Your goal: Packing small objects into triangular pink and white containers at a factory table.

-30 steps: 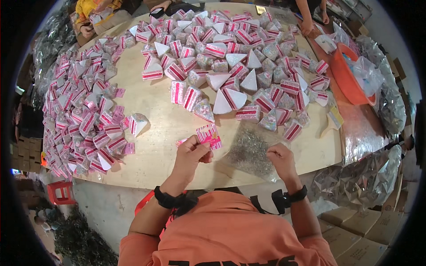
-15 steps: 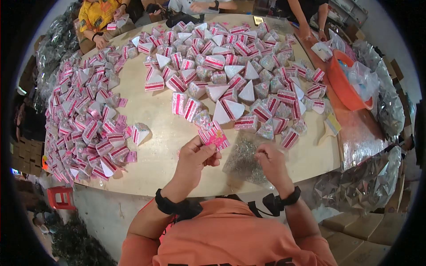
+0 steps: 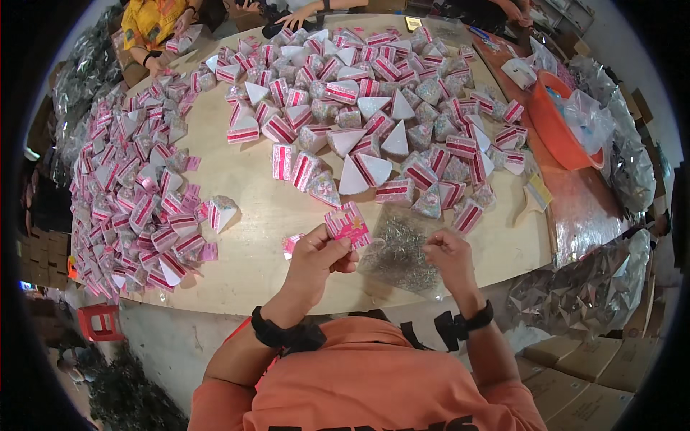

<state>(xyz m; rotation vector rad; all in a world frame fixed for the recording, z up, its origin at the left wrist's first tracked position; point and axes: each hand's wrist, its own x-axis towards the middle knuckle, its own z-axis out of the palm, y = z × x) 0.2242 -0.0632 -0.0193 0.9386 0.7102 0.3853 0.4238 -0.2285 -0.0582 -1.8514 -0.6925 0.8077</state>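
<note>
Between thumb and fingers my left hand [image 3: 320,258] grips a pink-and-white striped card tag [image 3: 348,225], tilted up over the table [image 3: 248,276]. To its right, my right hand [image 3: 449,258] is closed in a pinch; whatever its fingertips hold is too small to make out. Under and beside that hand lies a clear plastic bag [image 3: 399,248] of many small metal pieces, perhaps pins. A pink-and-white piece [image 3: 291,246] peeks out left of my left hand. Just beyond the tag sits a glittery wedge [image 3: 325,188], shaped like a cake slice.
Many cake-slice wedges [image 3: 371,106] spread across the table's middle and far side. Another heap, with pink tags [image 3: 144,208], fills the left. At right are a brush [image 3: 535,200] and an orange basin [image 3: 557,126] holding plastic bags. Co-workers' hands [image 3: 298,16] show at the far edge.
My right hand has moved slightly to the right, farther from the tag. My left hand still holds the tag in nearly the same place. The pink-and-white piece beside it shows more.
</note>
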